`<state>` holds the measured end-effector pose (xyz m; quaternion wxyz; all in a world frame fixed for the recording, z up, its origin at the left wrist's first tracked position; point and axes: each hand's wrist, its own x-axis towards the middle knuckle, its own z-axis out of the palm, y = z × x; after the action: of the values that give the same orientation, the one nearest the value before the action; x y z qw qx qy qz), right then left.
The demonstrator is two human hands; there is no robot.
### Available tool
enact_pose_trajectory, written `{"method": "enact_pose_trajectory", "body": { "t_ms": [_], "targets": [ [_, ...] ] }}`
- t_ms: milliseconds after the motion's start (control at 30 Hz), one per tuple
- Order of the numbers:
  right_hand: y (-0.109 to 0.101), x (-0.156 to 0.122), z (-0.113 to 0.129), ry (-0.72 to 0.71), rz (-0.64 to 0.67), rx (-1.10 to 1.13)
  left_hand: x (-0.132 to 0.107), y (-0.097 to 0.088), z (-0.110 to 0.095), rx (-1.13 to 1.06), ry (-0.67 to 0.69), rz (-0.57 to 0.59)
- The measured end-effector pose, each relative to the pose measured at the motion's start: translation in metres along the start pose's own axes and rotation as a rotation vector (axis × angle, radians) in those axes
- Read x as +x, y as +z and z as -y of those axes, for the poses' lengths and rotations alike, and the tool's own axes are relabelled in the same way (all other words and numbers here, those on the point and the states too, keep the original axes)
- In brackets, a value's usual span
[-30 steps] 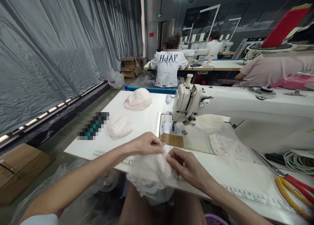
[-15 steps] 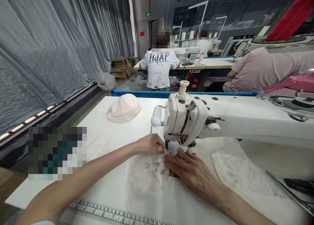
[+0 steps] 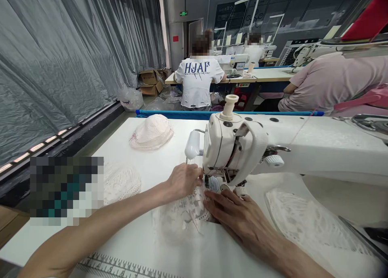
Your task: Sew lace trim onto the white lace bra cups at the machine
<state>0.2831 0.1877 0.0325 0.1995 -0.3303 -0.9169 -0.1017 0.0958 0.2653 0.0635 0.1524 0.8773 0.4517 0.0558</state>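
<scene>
A piece of pale, sheer lace (image 3: 188, 213) with loose threads lies under the head of a white sewing machine (image 3: 236, 148). My left hand (image 3: 184, 180) is closed, its fingertips pinching the lace just left of the presser foot (image 3: 207, 182). On the near side, my right hand (image 3: 238, 213) lies flat with fingers stretched, the tips resting on the lace's right edge close to the needle area. The machine head partly covers the spot being stitched.
A pale cup-shaped fabric piece (image 3: 152, 132) sits on the white tabletop (image 3: 133, 237) at the back left. Lace pieces lie at left (image 3: 123, 183) and right (image 3: 306, 217). Printed ruler marks (image 3: 115, 266) run along the front. A person in a white shirt (image 3: 198, 82) sits ahead.
My left hand has moved slightly back along the machine head, and the lace under it has shifted. My right hand stays flat in nearly the same place. The view has tilted slightly.
</scene>
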Motion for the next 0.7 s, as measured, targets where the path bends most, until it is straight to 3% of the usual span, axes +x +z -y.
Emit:
{"method": "enact_pose_trajectory", "body": {
  "t_ms": [100,200,300,467,700],
  "targets": [
    [0.000,0.001,0.001,0.007,0.007,0.000,-0.008,0.009,0.002,0.138,0.079,-0.197],
    [0.000,0.001,0.002,0.011,0.009,0.004,-0.022,0.017,0.003,0.196,0.327,-0.369],
    [-0.001,0.001,0.002,0.008,-0.009,0.007,-0.035,0.021,0.002,0.169,0.409,-0.350],
    [0.000,0.000,0.002,0.034,-0.085,0.043,-0.039,0.023,-0.001,0.150,0.358,-0.318],
    [-0.001,0.003,0.002,0.052,-0.119,0.054,-0.038,0.029,0.001,0.283,0.350,-0.374]
  ]
}}
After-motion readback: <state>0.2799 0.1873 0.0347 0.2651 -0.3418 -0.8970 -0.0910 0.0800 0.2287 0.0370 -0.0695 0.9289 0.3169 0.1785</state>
